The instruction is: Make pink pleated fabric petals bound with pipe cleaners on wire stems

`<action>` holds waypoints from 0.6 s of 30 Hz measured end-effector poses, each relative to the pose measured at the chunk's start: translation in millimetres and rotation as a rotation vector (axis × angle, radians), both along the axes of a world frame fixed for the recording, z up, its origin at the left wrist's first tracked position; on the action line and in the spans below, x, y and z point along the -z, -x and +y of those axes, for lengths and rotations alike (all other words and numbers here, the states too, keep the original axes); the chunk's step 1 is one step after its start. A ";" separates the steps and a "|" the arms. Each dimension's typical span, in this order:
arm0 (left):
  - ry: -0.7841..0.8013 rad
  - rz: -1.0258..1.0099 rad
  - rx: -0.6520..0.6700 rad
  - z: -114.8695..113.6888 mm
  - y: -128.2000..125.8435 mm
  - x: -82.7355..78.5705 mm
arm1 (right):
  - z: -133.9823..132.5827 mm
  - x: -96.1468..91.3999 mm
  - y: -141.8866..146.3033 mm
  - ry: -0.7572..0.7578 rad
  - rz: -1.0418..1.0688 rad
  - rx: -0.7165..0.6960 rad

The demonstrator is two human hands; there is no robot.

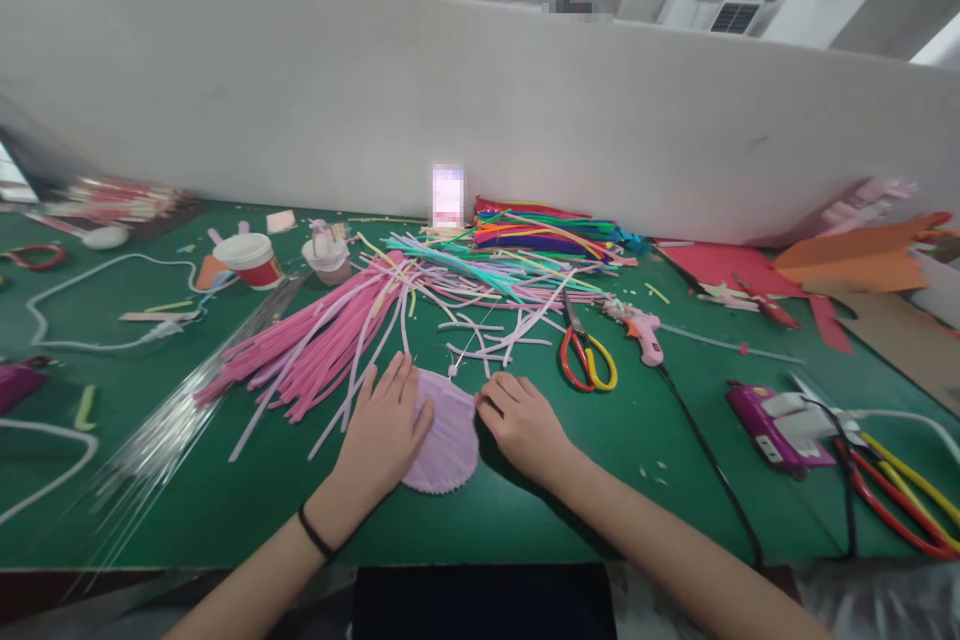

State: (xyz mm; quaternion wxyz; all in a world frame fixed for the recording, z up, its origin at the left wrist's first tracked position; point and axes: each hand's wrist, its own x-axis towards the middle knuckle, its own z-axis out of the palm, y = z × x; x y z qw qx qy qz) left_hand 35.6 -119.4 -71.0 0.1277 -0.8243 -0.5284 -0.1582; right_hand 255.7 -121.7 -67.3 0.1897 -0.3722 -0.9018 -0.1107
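A lilac shell-shaped piece (450, 440), ribbed like pipe cleaners laid side by side, lies on the green table in front of me. Its lower edge is scalloped, and a small pale knob with a thin stem shows at its top. My left hand (386, 425) rests on its left side, fingers stretched out flat. At the right edge, my right hand (525, 425) has its fingers curled in and its fingertips against the rim; the thumb is mostly hidden. Beyond my hands lie cut lilac pipe cleaners (517, 340) and a pink bundle of pipe cleaners (315, 340).
Red-and-yellow-handled scissors (587, 360) and a pink glue gun (646, 340) with a black cord lie to the right. A purple power strip (776, 435) and more scissors (904, 495) sit farther right. A paper cup (251, 262) stands back left. A grey partition (480, 100) bounds the table.
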 end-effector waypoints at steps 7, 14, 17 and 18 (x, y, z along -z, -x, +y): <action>-0.032 -0.079 0.048 -5.0 -0.7 3.7 | 15.3 -4.8 -16.5 0.103 0.513 0.163; 0.160 -0.019 0.280 -13.0 -3.6 -5.9 | 27.4 -9.3 -35.3 0.038 0.487 0.356; 0.202 -0.020 0.316 -12.9 -3.5 -4.2 | 26.2 -5.9 -30.9 0.090 0.416 0.311; 0.208 -0.029 0.315 -12.6 -3.5 -3.8 | 25.7 -4.6 -28.6 0.103 0.399 0.301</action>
